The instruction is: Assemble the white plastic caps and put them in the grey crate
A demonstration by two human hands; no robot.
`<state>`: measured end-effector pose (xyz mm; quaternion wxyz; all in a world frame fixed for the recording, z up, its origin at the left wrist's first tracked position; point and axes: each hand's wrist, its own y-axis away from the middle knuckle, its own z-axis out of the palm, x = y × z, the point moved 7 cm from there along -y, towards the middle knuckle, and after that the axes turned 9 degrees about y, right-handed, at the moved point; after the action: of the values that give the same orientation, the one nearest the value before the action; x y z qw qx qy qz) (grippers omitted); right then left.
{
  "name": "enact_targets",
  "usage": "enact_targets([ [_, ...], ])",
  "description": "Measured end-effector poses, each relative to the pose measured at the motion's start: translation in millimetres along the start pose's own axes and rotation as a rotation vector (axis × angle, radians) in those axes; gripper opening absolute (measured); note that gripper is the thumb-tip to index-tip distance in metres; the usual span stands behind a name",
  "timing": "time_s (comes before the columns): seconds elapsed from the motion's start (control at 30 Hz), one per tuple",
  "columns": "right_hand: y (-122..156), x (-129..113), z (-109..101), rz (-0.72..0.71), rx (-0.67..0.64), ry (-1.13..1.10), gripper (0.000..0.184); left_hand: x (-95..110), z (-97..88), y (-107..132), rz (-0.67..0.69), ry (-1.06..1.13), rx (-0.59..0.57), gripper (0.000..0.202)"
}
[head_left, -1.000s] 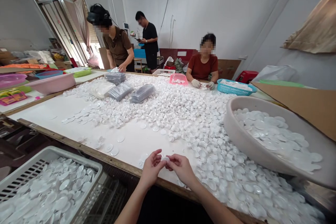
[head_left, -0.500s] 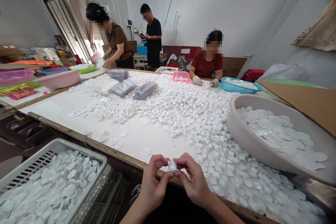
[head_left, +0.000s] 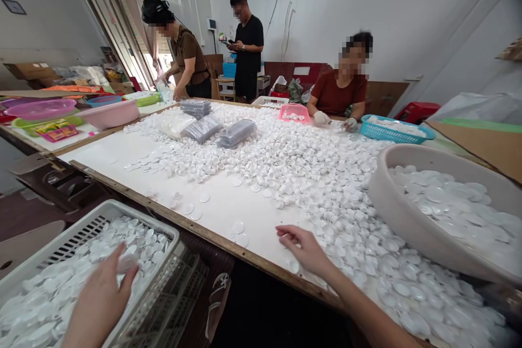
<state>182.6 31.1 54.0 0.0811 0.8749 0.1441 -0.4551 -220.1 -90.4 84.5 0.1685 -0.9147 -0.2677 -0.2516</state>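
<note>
My left hand (head_left: pixel 100 299) hangs over a white slotted crate (head_left: pixel 61 236) at the lower left, which is full of white plastic caps. Its fingertips pinch a white cap (head_left: pixel 127 262), blurred by motion. My right hand (head_left: pixel 305 247) rests low over the white table (head_left: pixel 122 155) near its wooden front edge. The fingers stretch out to the left with nothing in them. It is at the rim of a big heap of small white caps (head_left: pixel 310 174). A few flat white discs (head_left: pixel 238 227) lie loose just left of it.
A large beige basin (head_left: pixel 391 217) of flat white discs tilts on the right. Bagged caps (head_left: pixel 236 133) lie mid-table. A seated person (head_left: pixel 340 95) in gloves works at the far side between a pink basket (head_left: pixel 294 113) and a teal basket (head_left: pixel 391 130). Two people stand behind.
My hands were together at the table edge, pressing a cap between them. The left hand has since swung down-left over the crate with the cap; the right has gone toward the heap.
</note>
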Motion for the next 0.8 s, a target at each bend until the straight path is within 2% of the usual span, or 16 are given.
enact_targets([
  [0.03, -9.5, 10.1, -11.5, 0.015, 0.070, 0.072, 0.026, -14.6, -11.4, -5.2, -0.020, -0.089, 0.063, 0.047],
  [0.07, -19.1, 19.2, -20.9, 0.019, 0.140, 0.160, 0.025, -18.4, -14.2, -7.6, -0.006, -0.146, 0.084, 0.047],
  [0.1, -28.9, 26.3, -27.0, 0.006, 0.197, 0.257, 0.024, -11.3, -7.3, -7.9, 0.043, -0.169, 0.051, 0.047],
  [0.17, -48.3, 34.4, -27.0, -0.055, 0.250, 0.444, 0.026, 30.2, 32.9, -1.7, 0.222, -0.123, -0.164, 0.044],
  [0.23, -65.6, 36.8, -15.8, -0.119, 0.221, 0.584, 0.029, 88.3, 87.1, 10.6, 0.401, -0.001, -0.415, 0.039],
  [0.27, -72.3, 37.1, -10.4, -0.131, 0.202, 0.633, 0.029, 114.0, 112.0, 14.4, 0.441, 0.028, -0.485, 0.037],
  [0.33, -80.4, 35.9, -4.6, -0.127, 0.183, 0.688, 0.025, 151.1, 153.6, 14.8, 0.460, 0.003, -0.538, 0.034],
  [0.43, -78.3, 30.6, -8.6, -0.109, 0.217, 0.599, 0.018, 171.3, 190.3, 6.9, 0.432, -0.066, -0.550, 0.030],
  [0.5, -71.9, 34.4, -7.3, -0.031, 0.171, 0.398, 0.011, 171.8, 199.1, 1.5, 0.426, -0.040, -0.570, 0.028],
  [0.53, -68.2, 40.8, -1.2, 0.054, 0.096, 0.242, 0.008, 170.9, 199.9, -0.8, 0.425, -0.011, -0.582, 0.028],
  [0.6, -58.2, 56.3, 19.8, 0.268, -0.085, -0.086, 0.008, 169.2, 197.7, -4.2, 0.415, 0.042, -0.601, 0.027],
  [0.67, -48.7, 67.3, 38.1, 0.425, -0.172, -0.293, 0.009, 170.3, 194.3, -4.7, 0.397, 0.114, -0.629, 0.021],
  [0.73, -45.2, 75.5, 43.5, 0.483, -0.121, -0.336, 0.011, 173.9, 191.7, -3.2, 0.357, 0.276, -0.661, 0.017],
  [0.8, -44.9, 81.4, 42.5, 0.485, -0.043, -0.332, 0.012, 177.0, 191.7, -2.0, 0.304, 0.459, -0.674, 0.023],
])
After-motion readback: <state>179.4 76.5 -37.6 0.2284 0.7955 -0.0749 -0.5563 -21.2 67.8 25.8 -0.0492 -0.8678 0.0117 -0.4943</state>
